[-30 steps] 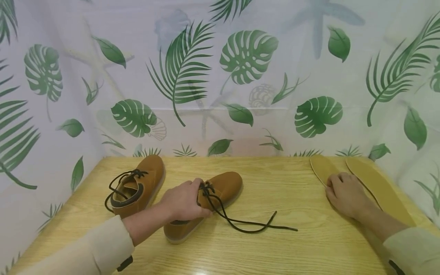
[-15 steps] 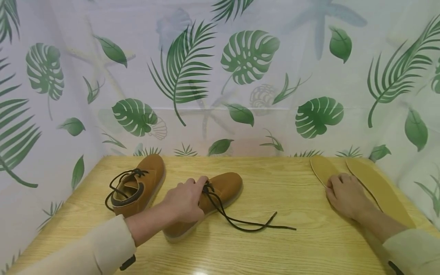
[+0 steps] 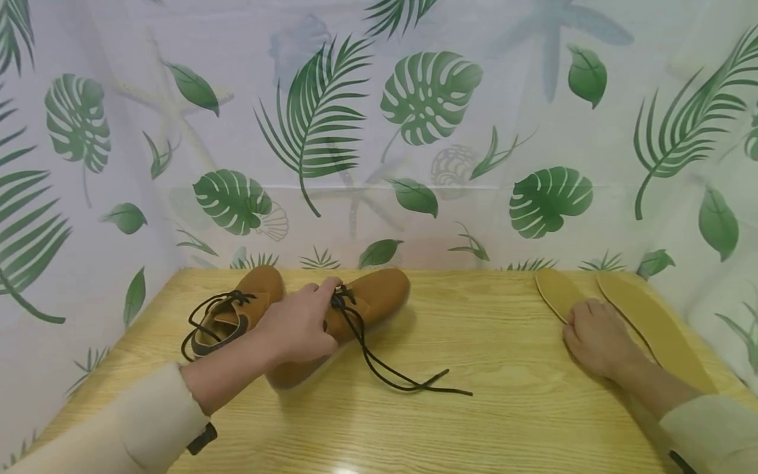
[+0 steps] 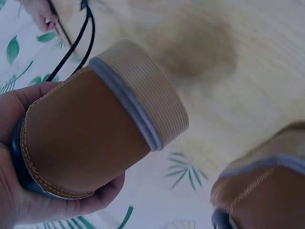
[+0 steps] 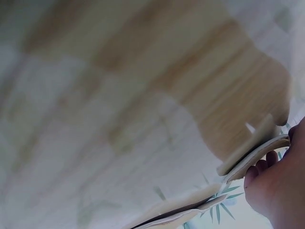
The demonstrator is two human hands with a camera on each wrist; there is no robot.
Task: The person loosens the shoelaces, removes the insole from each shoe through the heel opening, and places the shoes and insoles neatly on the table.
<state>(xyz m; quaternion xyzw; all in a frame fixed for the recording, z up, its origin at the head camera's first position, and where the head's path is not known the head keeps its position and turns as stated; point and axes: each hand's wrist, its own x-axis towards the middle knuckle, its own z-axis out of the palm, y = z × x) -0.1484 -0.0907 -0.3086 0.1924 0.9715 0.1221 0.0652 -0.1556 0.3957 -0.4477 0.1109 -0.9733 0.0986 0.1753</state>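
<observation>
A brown lace-up shoe (image 3: pixel 379 296) with long black laces (image 3: pixel 379 368) hangs slightly above the table, gripped across its opening by my left hand (image 3: pixel 290 329). In the left wrist view, fingers and thumb wrap both sides of the heel (image 4: pixel 81 138), and the pale ribbed sole (image 4: pixel 152 90) is off the wood. Far to the right, my right hand (image 3: pixel 604 339) holds the edge of a tan insole (image 3: pixel 556 289); its fingers (image 5: pixel 262 164) curl at that edge in the right wrist view. The hand hides the insole's near part.
A matching brown shoe (image 3: pixel 263 283) stands at the left, partly behind my left forearm. A second tan insole (image 3: pixel 651 322) lies along the right side of the wooden table (image 3: pixel 462 434). Leaf-patterned cloth (image 3: pixel 438 217) closes off the back and sides.
My left hand has shifted its grip on the shoe and lifted it off the table, back and slightly left, the laces trailing along. The right hand has barely moved at the insole.
</observation>
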